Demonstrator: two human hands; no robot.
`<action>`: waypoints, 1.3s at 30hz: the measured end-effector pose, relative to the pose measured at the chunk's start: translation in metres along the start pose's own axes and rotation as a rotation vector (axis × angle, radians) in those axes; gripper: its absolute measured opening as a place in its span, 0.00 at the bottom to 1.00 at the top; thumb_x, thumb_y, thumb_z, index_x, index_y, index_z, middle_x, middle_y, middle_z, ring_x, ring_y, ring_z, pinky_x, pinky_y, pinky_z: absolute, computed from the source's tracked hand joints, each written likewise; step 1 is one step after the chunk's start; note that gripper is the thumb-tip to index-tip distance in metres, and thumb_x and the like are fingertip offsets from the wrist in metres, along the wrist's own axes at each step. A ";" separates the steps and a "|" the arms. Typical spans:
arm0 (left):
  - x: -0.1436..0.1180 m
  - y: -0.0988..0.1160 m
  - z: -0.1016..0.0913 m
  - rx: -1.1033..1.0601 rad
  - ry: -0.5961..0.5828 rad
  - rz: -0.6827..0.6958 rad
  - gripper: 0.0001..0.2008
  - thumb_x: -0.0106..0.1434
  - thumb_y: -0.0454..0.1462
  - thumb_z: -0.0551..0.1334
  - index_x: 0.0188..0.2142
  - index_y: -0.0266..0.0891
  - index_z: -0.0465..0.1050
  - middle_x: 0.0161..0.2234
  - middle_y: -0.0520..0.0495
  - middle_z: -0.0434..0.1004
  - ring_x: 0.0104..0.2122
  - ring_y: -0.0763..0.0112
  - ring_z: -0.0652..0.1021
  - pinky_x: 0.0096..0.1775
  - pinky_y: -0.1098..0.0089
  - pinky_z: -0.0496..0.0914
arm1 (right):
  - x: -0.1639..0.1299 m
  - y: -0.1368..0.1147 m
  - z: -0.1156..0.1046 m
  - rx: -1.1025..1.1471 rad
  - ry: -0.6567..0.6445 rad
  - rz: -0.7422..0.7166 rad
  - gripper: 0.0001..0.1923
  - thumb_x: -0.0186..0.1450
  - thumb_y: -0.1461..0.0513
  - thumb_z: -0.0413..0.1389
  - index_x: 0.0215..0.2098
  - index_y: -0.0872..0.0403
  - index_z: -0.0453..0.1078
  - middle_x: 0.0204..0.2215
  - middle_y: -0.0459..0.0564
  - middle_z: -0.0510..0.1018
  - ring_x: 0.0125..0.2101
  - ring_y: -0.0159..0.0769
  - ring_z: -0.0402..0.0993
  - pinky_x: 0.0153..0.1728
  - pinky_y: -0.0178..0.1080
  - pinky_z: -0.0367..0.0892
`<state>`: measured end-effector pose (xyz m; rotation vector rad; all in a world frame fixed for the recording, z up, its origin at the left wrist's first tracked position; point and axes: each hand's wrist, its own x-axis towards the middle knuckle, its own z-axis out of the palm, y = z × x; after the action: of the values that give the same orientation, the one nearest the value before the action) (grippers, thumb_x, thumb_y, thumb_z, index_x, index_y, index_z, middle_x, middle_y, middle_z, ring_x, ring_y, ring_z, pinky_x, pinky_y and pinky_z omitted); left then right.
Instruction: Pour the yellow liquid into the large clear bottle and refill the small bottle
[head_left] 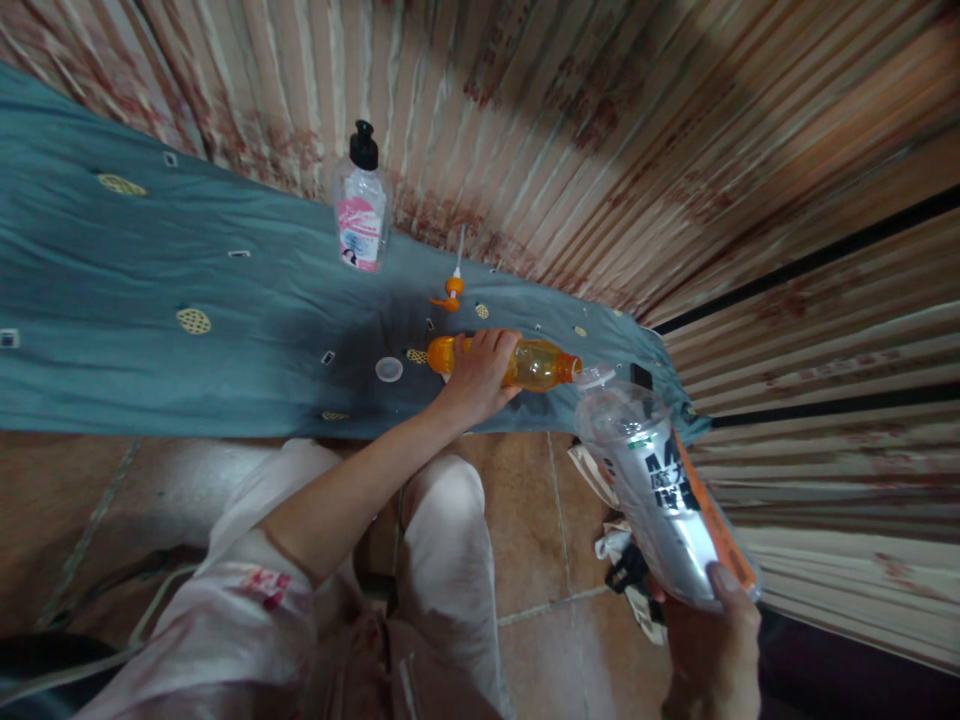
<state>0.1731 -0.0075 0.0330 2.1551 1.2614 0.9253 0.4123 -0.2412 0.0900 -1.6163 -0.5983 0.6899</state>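
Observation:
My left hand (484, 365) is wrapped around the middle of a translucent orange bottle (541, 365), which lies tilted low over the cloth with its open neck to the right. In my right hand (712, 640) is a large clear plastic bottle (656, 490) with a silver and orange label, gripped near its base. Its neck points up and left, right by the orange bottle's mouth; I cannot tell whether the two rims touch. An orange pump head (452, 292) with a clear tube lies behind my left hand. A small whitish round cap (389, 370) rests left of it.
A clear bottle with a black top and pink label (361, 220) stands at the back, near a pleated curtain (525, 120). Green patterned cloth (255, 300) covers the surface. A dark object (641, 376) sits at its right end. Straps and cloth lie on the tiled floor (532, 560).

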 end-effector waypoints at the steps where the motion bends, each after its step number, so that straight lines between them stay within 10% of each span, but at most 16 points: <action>1: 0.000 0.000 0.000 -0.002 -0.002 -0.001 0.31 0.58 0.36 0.71 0.59 0.37 0.63 0.59 0.34 0.73 0.59 0.45 0.71 0.60 0.45 0.62 | 0.000 0.000 0.000 0.001 -0.001 0.000 0.27 0.57 0.50 0.63 0.52 0.52 0.76 0.40 0.54 0.77 0.33 0.42 0.72 0.19 0.35 0.61; 39: 0.001 -0.001 0.002 0.026 -0.007 0.004 0.32 0.58 0.37 0.72 0.59 0.38 0.63 0.59 0.33 0.73 0.59 0.44 0.72 0.59 0.45 0.63 | 0.001 0.004 -0.004 0.004 0.011 -0.002 0.28 0.57 0.49 0.63 0.52 0.52 0.76 0.41 0.54 0.77 0.34 0.42 0.72 0.20 0.35 0.61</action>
<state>0.1737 -0.0063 0.0312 2.1795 1.2730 0.9076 0.4161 -0.2439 0.0868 -1.6144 -0.5904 0.6798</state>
